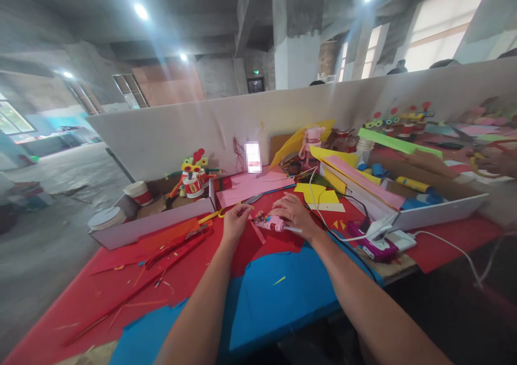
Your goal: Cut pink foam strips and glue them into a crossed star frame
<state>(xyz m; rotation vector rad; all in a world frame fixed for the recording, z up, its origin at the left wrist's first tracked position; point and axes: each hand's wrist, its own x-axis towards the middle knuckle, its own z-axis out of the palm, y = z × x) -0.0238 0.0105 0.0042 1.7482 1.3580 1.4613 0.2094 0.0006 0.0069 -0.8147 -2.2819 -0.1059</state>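
Note:
My right hand [297, 214] is around a small pink glue gun [275, 224], low over the red paper. A pale glue stick [294, 229] pokes out of its back end, and the nozzle side points left. Close to that nozzle, my left hand [237, 220] has its thumb and fingers pinched together; what is between them is too small to make out. Scissors with yellow handles [224, 212] lie just beyond my left hand. Below the glue gun a thin reddish strip [258, 233] rests on the red paper [242, 254].
A white box [153, 222] with a paper-cup robot figure [194, 179] stands left. At right are another box [444, 211], a purple power strip [375, 244] and white cables. Blue paper [283, 295] covers the near edge; a white partition [181, 133] stands behind. Another person's hand [498, 158] shows far right.

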